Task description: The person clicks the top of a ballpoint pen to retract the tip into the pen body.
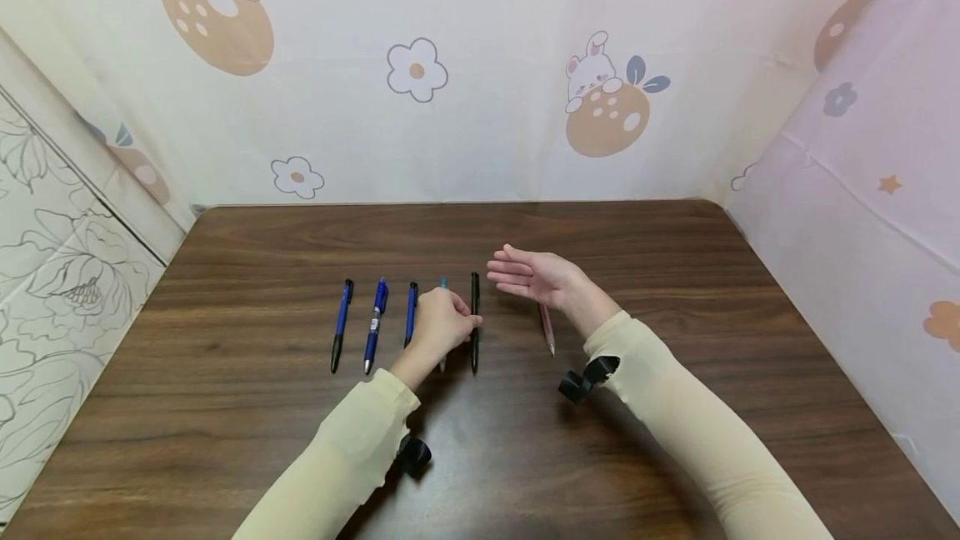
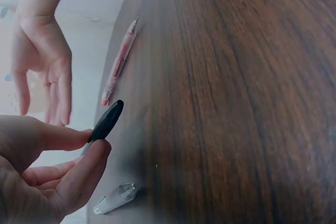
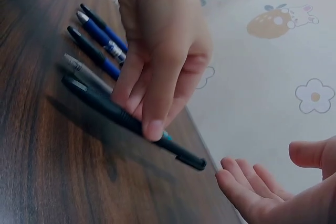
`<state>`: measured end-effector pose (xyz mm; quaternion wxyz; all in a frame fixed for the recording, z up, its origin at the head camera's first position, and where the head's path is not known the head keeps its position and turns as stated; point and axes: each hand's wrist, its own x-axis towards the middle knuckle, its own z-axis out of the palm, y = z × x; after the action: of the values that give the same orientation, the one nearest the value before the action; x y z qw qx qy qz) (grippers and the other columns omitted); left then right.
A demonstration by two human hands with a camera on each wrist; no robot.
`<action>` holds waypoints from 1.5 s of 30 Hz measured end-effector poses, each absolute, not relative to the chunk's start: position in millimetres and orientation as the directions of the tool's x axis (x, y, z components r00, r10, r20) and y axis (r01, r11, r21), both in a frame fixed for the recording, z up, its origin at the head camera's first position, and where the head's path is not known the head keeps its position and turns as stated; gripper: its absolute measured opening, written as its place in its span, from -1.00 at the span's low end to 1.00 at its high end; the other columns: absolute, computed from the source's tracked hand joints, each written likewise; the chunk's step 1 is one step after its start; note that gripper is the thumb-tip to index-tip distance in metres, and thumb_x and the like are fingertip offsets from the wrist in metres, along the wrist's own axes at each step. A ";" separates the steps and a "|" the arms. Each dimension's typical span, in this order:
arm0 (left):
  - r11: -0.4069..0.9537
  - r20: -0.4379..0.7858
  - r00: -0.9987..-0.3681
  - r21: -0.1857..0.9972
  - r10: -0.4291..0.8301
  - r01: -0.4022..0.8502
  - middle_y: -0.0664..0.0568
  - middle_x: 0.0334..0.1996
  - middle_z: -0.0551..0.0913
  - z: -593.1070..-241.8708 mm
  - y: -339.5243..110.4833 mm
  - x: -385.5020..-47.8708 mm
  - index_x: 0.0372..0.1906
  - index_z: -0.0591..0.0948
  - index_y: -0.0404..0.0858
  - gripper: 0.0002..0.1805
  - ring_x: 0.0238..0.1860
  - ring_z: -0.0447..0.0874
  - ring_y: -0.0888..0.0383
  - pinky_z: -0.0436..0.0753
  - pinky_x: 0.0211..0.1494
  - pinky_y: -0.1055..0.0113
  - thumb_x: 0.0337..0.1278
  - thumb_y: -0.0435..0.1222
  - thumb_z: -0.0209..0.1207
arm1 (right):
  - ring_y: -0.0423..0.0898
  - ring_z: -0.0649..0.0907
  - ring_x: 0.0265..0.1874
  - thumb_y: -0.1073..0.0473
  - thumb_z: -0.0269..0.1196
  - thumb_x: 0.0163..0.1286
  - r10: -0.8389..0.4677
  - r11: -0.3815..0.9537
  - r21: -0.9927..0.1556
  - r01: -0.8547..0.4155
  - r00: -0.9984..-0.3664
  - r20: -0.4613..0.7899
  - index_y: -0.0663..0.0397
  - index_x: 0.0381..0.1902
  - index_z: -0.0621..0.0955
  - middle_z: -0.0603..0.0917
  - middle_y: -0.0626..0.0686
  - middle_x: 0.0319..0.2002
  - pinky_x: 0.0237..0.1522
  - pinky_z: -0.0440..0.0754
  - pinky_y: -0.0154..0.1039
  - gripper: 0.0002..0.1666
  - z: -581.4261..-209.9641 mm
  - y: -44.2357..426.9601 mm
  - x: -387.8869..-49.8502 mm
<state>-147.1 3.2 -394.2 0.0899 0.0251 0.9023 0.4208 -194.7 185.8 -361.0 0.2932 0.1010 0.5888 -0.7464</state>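
Between thumb and fingers, my left hand (image 1: pixel 441 319) pinches a black pen (image 1: pixel 475 348), which the right wrist view shows lifted a little off the wood, its shadow beneath. Facing it, my right hand (image 1: pixel 542 277) hovers with straight, spread fingers and holds nothing. Under that hand a pink pen (image 1: pixel 547 330) lies on the table, its upper end hidden in the head view. A clear pen with a teal end (image 1: pixel 443 282) lies partly covered by my left hand; its tip shows in the left wrist view.
On the brown wooden table (image 1: pixel 247 440), left of the hands, lie a blue pen with black grip (image 1: pixel 342 325), a blue pen with a label (image 1: pixel 375 327) and another blue pen (image 1: pixel 411 311). A patterned curtain (image 1: pixel 495 140) hangs behind the far edge.
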 end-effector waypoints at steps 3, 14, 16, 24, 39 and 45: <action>0.656 -0.142 -0.983 0.754 0.119 -0.029 -0.07 -0.66 0.72 -396.0 3.7 -148.0 -0.58 0.67 -0.32 -0.81 -0.69 0.63 0.23 0.54 -0.67 0.49 -0.01 -0.31 0.38 | 0.11 0.28 0.44 0.02 -0.09 0.55 -0.311 -0.122 -0.831 0.543 -0.816 -0.488 0.22 0.48 0.10 0.24 0.23 0.45 0.43 0.34 -0.15 -0.32 -357.6 185.0 -193.0; 0.704 -0.123 -0.986 0.710 0.111 -0.009 0.15 -0.89 0.37 -398.3 7.6 -151.7 -0.87 0.44 -0.19 -0.54 -0.81 0.33 0.28 0.29 -0.77 0.53 0.00 -0.34 0.36 | -0.04 0.62 0.17 0.02 -0.02 0.54 -0.224 0.090 -0.894 0.439 -0.866 -0.448 0.28 0.40 0.25 0.42 0.26 0.34 0.29 0.54 -0.17 -0.38 -354.3 186.0 -187.1; 0.702 -0.119 -0.986 0.712 0.116 -0.003 0.16 -0.92 0.30 -398.0 8.5 -151.4 -0.90 0.37 -0.17 -0.49 -0.84 0.29 0.28 0.26 -0.79 0.55 0.01 -0.36 0.35 | -0.09 0.67 0.08 0.03 -0.03 0.54 -0.226 0.099 -0.899 0.426 -0.870 -0.437 0.30 0.40 0.26 0.42 0.28 0.33 0.29 0.54 -0.15 -0.38 -354.2 186.4 -187.0; 0.735 -0.091 -0.989 0.678 0.121 0.027 0.14 -0.92 0.32 -397.6 10.3 -152.1 -0.92 0.33 -0.17 -0.46 -0.83 0.32 0.26 0.29 -0.78 0.55 0.00 -0.40 0.34 | -0.21 0.71 -0.11 0.04 0.00 0.52 -0.198 0.097 -0.903 0.418 -0.881 -0.429 0.31 0.37 0.29 0.43 0.31 0.32 0.21 0.61 -0.19 -0.39 -350.9 188.4 -185.6; 0.779 -0.131 -0.983 0.627 0.126 0.016 -0.18 -0.58 0.67 -394.6 13.7 -147.6 -0.43 0.62 -0.45 -0.84 -0.72 0.54 0.15 0.45 -0.70 0.50 0.09 -0.39 0.29 | -0.20 0.71 -0.07 0.03 0.00 0.53 -0.187 0.106 -0.903 0.417 -0.883 -0.430 0.30 0.39 0.27 0.42 0.30 0.33 0.18 0.62 -0.22 -0.37 -348.6 195.3 -184.8; 0.883 -0.042 -0.991 0.461 0.126 0.093 -0.04 -0.64 0.64 -395.0 22.4 -145.6 -0.43 0.66 -0.35 -0.79 -0.71 0.49 0.19 0.47 -0.66 0.41 0.13 -0.25 0.30 | -0.24 0.71 -0.11 0.03 -0.03 0.54 -0.165 0.133 -0.897 0.421 -0.883 -0.439 0.30 0.39 0.27 0.42 0.29 0.33 0.22 0.60 -0.19 -0.39 -349.9 204.0 -182.1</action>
<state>-145.6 22.4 -395.0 0.0356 0.0564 0.9696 0.2355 -182.1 204.0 -349.9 0.2245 0.0892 0.7183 -0.6525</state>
